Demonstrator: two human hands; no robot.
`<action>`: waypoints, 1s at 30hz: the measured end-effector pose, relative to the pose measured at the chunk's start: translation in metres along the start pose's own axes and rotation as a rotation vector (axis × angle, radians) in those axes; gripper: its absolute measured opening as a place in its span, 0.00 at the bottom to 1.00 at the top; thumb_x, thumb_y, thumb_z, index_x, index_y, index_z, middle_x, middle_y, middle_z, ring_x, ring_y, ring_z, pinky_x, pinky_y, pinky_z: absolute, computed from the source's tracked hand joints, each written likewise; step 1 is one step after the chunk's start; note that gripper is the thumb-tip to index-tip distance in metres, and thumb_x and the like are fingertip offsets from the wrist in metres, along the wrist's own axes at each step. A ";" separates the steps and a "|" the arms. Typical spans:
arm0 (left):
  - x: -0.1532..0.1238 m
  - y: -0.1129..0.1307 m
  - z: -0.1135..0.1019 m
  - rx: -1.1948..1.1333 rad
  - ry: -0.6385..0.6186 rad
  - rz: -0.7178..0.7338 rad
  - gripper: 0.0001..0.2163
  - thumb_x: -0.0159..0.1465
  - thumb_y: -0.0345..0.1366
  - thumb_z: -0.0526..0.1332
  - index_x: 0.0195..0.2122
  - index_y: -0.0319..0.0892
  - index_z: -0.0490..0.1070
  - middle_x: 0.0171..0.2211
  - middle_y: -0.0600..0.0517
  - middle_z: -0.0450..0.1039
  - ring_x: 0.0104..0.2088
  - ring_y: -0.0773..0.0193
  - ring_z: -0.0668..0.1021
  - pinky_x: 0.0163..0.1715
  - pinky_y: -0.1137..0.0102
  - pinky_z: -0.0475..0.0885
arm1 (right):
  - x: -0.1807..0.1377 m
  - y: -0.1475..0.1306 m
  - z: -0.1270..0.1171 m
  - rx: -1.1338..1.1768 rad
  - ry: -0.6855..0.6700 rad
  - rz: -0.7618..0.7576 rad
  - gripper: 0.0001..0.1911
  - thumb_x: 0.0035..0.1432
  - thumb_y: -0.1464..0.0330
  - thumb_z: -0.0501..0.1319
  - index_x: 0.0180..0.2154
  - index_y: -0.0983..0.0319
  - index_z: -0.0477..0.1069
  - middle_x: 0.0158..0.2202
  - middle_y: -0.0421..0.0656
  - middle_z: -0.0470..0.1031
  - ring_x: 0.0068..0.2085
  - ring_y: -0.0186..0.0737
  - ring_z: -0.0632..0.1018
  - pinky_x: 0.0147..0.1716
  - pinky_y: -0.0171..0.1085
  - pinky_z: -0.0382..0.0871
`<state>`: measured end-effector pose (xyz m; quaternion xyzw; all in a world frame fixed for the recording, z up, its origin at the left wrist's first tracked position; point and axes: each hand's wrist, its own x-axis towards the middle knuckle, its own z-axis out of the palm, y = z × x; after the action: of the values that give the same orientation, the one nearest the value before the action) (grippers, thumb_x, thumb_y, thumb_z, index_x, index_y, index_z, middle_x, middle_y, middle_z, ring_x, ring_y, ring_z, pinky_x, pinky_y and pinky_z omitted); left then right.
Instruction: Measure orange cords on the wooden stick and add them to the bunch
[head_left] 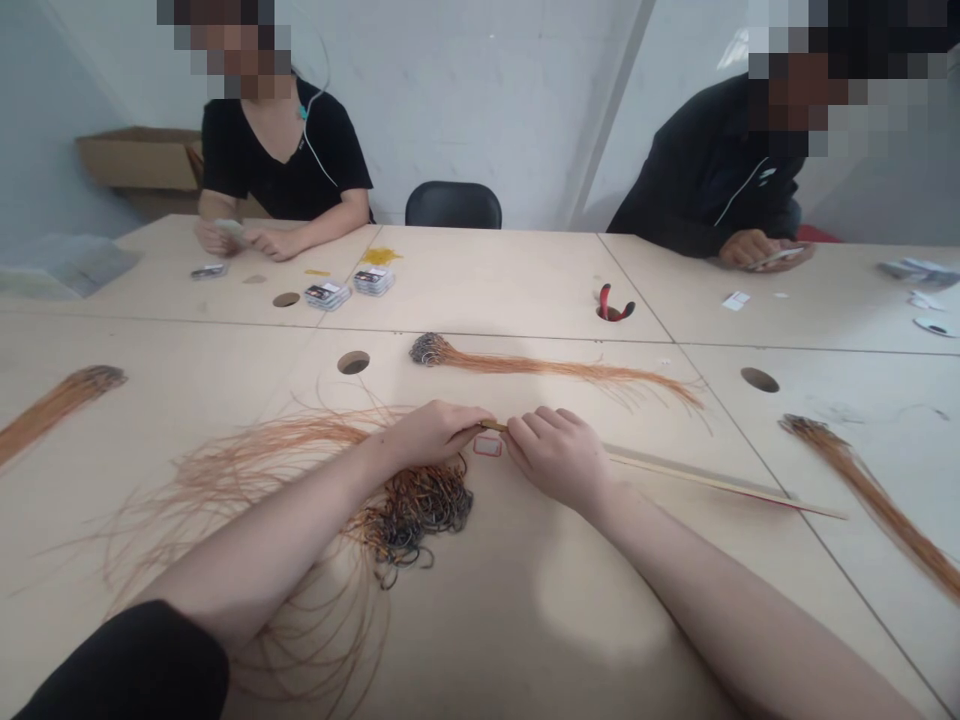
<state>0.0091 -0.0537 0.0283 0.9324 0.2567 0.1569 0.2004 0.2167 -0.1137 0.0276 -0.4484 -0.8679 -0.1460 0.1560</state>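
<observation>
My left hand (431, 432) and my right hand (556, 455) meet at the middle of the pale table (525, 620), both closed in a pinch on a small yellowish piece (493, 426) held between them. Just below the piece a small red-outlined tag (487, 446) lies on the table. Under my left wrist sits a tangled heap of orange lines with dark hooks (409, 505), the lines fanning out to the left. A long thin strip (720, 484) runs from under my right hand toward the right.
More bundles of orange line lie ahead (555, 368), far left (56, 403) and right (874, 492). Round holes (353, 362) pierce the table. Small boxes (328, 294), red-handled pliers (615, 305), a black chair (453, 205). Two other people sit across, each with something in hand.
</observation>
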 end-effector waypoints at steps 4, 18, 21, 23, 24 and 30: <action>-0.003 -0.005 0.003 0.091 0.049 0.031 0.13 0.64 0.32 0.51 0.47 0.42 0.69 0.41 0.48 0.76 0.39 0.66 0.77 0.41 0.72 0.69 | -0.001 -0.001 -0.001 -0.014 0.019 -0.014 0.13 0.64 0.69 0.46 0.30 0.62 0.66 0.25 0.43 0.68 0.30 0.37 0.66 0.30 0.38 0.49; 0.002 0.008 -0.008 -0.220 -0.104 -0.112 0.07 0.62 0.33 0.53 0.35 0.38 0.69 0.22 0.55 0.66 0.23 0.71 0.67 0.24 0.77 0.59 | 0.003 0.004 -0.009 0.312 -0.035 0.144 0.08 0.63 0.67 0.50 0.37 0.62 0.66 0.32 0.44 0.71 0.36 0.39 0.70 0.32 0.35 0.58; 0.002 0.010 -0.008 -0.352 -0.122 -0.171 0.06 0.61 0.34 0.54 0.32 0.38 0.68 0.21 0.56 0.63 0.22 0.72 0.65 0.22 0.77 0.57 | 0.004 0.007 -0.010 0.395 0.010 0.072 0.09 0.63 0.69 0.50 0.34 0.62 0.67 0.34 0.45 0.71 0.39 0.39 0.69 0.37 0.36 0.61; 0.003 0.011 -0.006 -0.496 -0.142 -0.221 0.06 0.60 0.35 0.55 0.32 0.37 0.67 0.21 0.57 0.62 0.22 0.72 0.64 0.22 0.77 0.57 | 0.004 0.009 -0.009 0.418 0.032 0.031 0.11 0.63 0.70 0.48 0.33 0.62 0.68 0.34 0.45 0.71 0.38 0.38 0.69 0.38 0.36 0.61; 0.003 0.011 -0.005 -0.582 -0.158 -0.251 0.07 0.60 0.36 0.56 0.33 0.37 0.67 0.22 0.56 0.63 0.22 0.73 0.64 0.22 0.77 0.58 | 0.004 0.009 -0.008 0.422 0.037 0.023 0.12 0.64 0.70 0.48 0.33 0.62 0.68 0.34 0.45 0.71 0.38 0.38 0.69 0.38 0.36 0.62; 0.007 0.013 0.000 -0.947 -0.233 -0.442 0.09 0.58 0.37 0.59 0.33 0.35 0.68 0.19 0.57 0.63 0.16 0.76 0.59 0.16 0.77 0.53 | 0.004 0.013 -0.002 0.408 0.009 0.043 0.12 0.64 0.70 0.48 0.35 0.62 0.70 0.33 0.45 0.72 0.37 0.37 0.70 0.38 0.35 0.62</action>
<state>0.0202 -0.0598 0.0356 0.6747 0.3242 0.1049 0.6548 0.2254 -0.1047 0.0320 -0.4252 -0.8691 0.0344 0.2505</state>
